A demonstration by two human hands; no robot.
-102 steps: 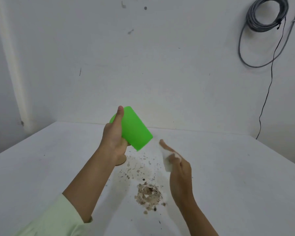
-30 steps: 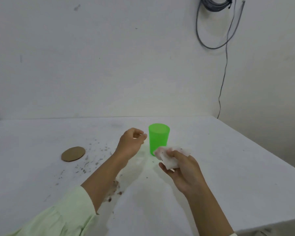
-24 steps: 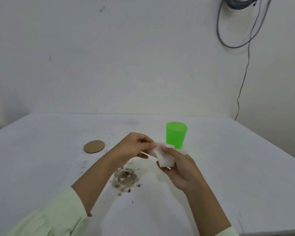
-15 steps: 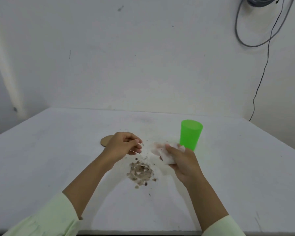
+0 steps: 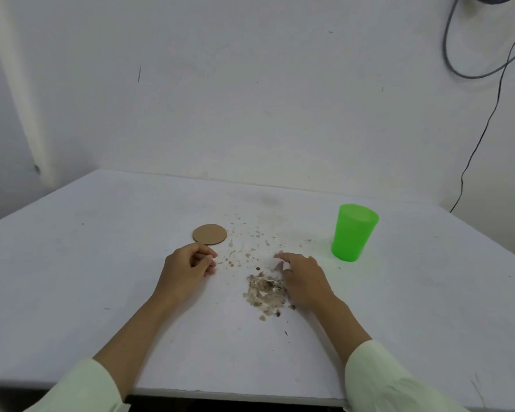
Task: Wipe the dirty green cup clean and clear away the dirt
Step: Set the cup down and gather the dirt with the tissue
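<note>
The green cup [image 5: 353,233] stands upright on the white table [image 5: 87,263], to the right of both hands and untouched. A pile of brown-grey dirt [image 5: 263,292] lies at the table's middle, with loose specks [image 5: 244,245] scattered behind it. My right hand [image 5: 305,282] lies palm down against the pile's right side, index finger stretched out. It covers a white tissue, and only a sliver of that shows under the fingers. My left hand [image 5: 188,270] rests on the table left of the dirt, fingers curled in on nothing.
A round brown cardboard coaster [image 5: 209,234] lies flat just behind my left hand. The table's front edge runs close below my sleeves. A grey cable [image 5: 485,75] hangs on the wall at the upper right.
The cup went from my left hand to standing on the table. Both hands have dropped to the table; my right hand has brought the tissue down against the dirt pile.
</note>
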